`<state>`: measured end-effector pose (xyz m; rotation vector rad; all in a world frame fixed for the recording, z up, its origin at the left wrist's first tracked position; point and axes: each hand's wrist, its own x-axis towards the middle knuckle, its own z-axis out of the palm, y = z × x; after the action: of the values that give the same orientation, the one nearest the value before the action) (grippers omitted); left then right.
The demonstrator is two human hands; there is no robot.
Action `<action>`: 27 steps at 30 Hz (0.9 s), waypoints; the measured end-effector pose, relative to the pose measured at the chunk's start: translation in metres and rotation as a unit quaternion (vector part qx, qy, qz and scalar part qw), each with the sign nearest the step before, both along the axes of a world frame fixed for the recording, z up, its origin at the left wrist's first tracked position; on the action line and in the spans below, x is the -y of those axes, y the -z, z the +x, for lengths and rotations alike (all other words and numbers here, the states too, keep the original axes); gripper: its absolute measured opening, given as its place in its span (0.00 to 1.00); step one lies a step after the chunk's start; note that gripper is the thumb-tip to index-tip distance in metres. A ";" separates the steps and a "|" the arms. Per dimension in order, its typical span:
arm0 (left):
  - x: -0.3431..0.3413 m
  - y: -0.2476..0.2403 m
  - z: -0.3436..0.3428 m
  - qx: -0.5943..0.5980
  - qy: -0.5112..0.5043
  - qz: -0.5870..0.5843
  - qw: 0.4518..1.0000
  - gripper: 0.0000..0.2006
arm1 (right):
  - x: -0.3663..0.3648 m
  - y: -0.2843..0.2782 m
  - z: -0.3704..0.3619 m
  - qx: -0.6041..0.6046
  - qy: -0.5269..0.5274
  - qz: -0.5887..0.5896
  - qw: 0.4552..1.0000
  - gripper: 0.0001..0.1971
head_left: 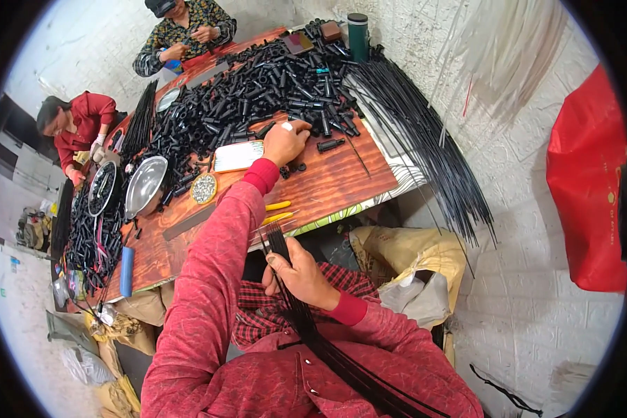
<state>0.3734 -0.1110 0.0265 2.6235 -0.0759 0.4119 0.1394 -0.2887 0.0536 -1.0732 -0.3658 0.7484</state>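
My left hand [285, 143] reaches over the wooden table to the near edge of a pile of black tubular plastic parts [258, 87]. Its fingers are curled together, and what they pinch, if anything, is hidden. A loose black tubular part [330, 145] lies just right of it, and a white tray [238, 156] lies to its left. Above my lap, my right hand [301, 273] is closed around a bundle of thin black rods [327, 352]. The rods' upper ends stick up past the thumb, and their long tails run down over my red jacket to the lower right.
Yellow-handled pliers [277, 212], a dish of small metal pieces [204, 188] and a metal bowl [146, 187] sit on the table [352, 184]. More black rods [425, 132] overhang its right end. A green thermos [358, 38] stands behind. Two people work across the table.
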 end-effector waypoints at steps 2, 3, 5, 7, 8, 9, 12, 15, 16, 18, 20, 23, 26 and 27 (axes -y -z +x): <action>0.002 0.004 0.003 0.016 -0.002 0.012 1.000 0.12 | 0.000 0.003 0.004 -0.004 0.002 -0.003 1.000 0.08; 0.000 0.005 0.005 0.014 -0.002 0.011 1.000 0.12 | 0.000 0.004 0.005 -0.008 0.002 -0.004 1.000 0.08; -0.003 0.006 0.007 -0.001 0.006 0.011 1.000 0.09 | 0.000 0.005 0.008 -0.008 0.000 -0.007 1.000 0.08; -0.011 0.007 0.010 -0.033 -0.005 -0.075 0.997 0.09 | -0.002 0.006 0.009 -0.008 -0.004 -0.009 1.000 0.08; -0.016 0.008 0.011 -0.063 -0.014 -0.160 0.985 0.10 | -0.003 0.006 0.009 -0.007 -0.005 0.001 1.000 0.07; -0.022 0.008 0.014 -0.063 -0.016 -0.160 0.985 0.10 | -0.005 0.006 0.009 -0.005 -0.006 0.010 1.000 0.07; -0.025 -0.003 0.016 -0.085 -0.068 -0.368 0.923 0.19 | -0.004 0.009 0.011 -0.006 -0.008 0.002 1.000 0.08; -0.027 -0.018 0.020 -0.122 -0.078 -0.452 0.880 0.19 | -0.002 0.008 0.013 -0.013 -0.007 0.004 1.000 0.08; -0.028 -0.017 0.021 -0.112 -0.070 -0.447 0.885 0.18 | -0.002 0.007 0.014 -0.013 -0.007 0.003 1.000 0.08; -0.027 -0.017 0.026 -0.103 -0.065 -0.398 0.909 0.15 | -0.001 0.006 0.015 -0.017 -0.011 0.010 1.000 0.08; -0.024 -0.019 0.031 -0.081 -0.055 -0.295 0.950 0.10 | -0.001 0.009 0.015 -0.012 -0.006 0.012 1.000 0.08; -0.023 -0.008 0.051 -0.016 0.010 -0.336 0.942 0.12 | -0.002 0.010 0.013 -0.010 -0.005 0.018 1.000 0.09; -0.014 -0.001 0.057 -0.004 -0.004 -0.030 1.000 0.11 | -0.001 0.009 0.013 -0.011 0.001 0.018 1.000 0.09; -0.009 0.001 0.059 0.030 0.001 0.080 0.996 0.11 | -0.001 0.008 0.014 -0.008 0.005 0.016 1.000 0.08</action>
<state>0.4326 -0.1018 0.0256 2.7684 -0.1364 0.5022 0.1537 -0.2881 0.0454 -1.0383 -0.3563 0.7396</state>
